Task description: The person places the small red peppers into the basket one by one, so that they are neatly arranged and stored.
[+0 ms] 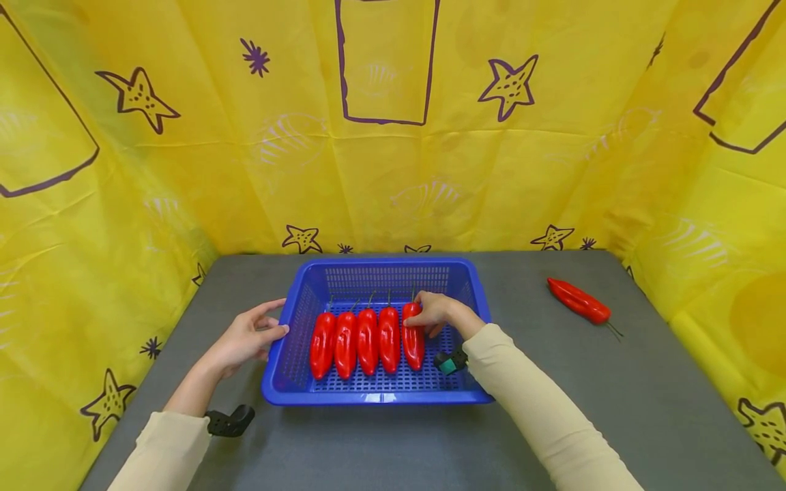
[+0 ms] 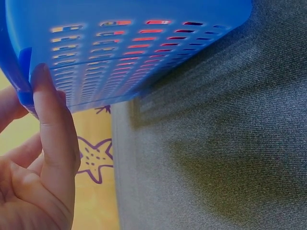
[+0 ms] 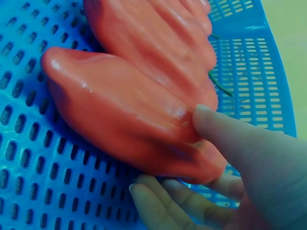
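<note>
A blue plastic basket (image 1: 381, 397) with slotted walls stands on the grey table. At its left side my left hand (image 1: 248, 337) pinches the rim between thumb and fingers; the left wrist view shows the thumb (image 2: 48, 110) against the outer wall. Inside lie several glossy red chili peppers (image 1: 367, 342) side by side, green stems towards the back. My right hand (image 1: 437, 312) reaches over the basket's right side and holds the rightmost chili pepper (image 3: 120, 110) near its stem end, thumb on top and fingers along its side. Its stem end is partly covered by the hand.
Another red chili pepper (image 1: 578, 301) lies on the table (image 1: 614, 382) to the right of the basket, its stem pointing towards the front right. A yellow cloth (image 1: 381, 177) with starfish drawings hangs behind the table and along both sides.
</note>
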Demonstrator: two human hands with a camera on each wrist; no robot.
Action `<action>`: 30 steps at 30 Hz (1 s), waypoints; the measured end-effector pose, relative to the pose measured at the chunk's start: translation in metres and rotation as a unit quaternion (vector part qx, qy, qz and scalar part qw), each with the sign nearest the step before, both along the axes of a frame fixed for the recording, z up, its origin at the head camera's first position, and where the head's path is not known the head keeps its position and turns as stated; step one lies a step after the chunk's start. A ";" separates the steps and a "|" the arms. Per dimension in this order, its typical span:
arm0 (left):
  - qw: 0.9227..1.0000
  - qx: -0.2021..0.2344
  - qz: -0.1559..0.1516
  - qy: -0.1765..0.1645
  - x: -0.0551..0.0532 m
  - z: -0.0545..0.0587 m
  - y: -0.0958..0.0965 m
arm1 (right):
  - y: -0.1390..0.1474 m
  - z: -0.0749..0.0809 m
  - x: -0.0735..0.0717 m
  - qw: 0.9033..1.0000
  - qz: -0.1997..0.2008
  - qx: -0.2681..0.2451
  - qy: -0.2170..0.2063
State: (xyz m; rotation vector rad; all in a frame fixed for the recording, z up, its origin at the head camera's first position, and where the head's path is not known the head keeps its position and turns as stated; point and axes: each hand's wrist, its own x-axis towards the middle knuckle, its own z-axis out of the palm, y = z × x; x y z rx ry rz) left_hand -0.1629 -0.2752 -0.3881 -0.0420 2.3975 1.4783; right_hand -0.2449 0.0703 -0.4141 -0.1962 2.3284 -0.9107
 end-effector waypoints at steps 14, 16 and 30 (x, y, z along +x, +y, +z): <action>1.000 0.001 0.001 -0.001 0.000 0.001 0.001 | -0.001 -0.002 0.000 1.000 0.003 0.014 -0.026; 1.000 -0.001 0.001 0.000 0.000 0.000 0.001 | 0.000 -0.001 -0.001 0.999 0.002 0.014 -0.029; 1.000 0.014 -0.003 0.002 -0.001 -0.002 0.000 | 0.015 0.018 -0.003 0.999 0.018 0.023 0.036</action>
